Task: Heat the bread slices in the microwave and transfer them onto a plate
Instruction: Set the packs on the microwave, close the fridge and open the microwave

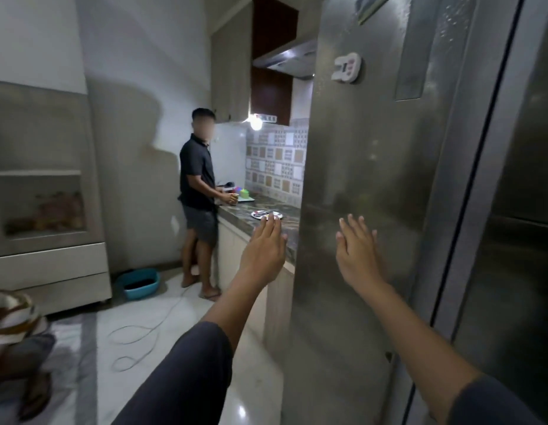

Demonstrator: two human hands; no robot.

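A plate (266, 215) lies flat on the dark stone desk (289, 223), seen nearly edge-on as a wide, thin oval running left to right; something red and pale lies on it, too small to make out; no bread or microwave can be picked out from here.

The left hand (264, 245) is held out at arm's length, palm down and back upward, its fingers (271, 225) straight, close together and gripping nothing; they point toward the plate and their tips overlap its near rim in this view, though whether they touch it I cannot tell; the dark sleeve (186, 375) ends at the elbow.

The right hand (357, 248) is raised with the palm toward the steel fridge (373, 167), fingers spread a little, pointing up and empty; the forearm slants down to the lower right corner; whether the palm rests on the door or hangs just off it is unclear.

Further along the desk a second person (197, 191) in a dark shirt and grey shorts stands with hands over the surface, near some small coloured containers (240, 194); a blue tub (138, 282) sits on the floor by the wall, and a white cable (147, 335) loops across the pale tiles.
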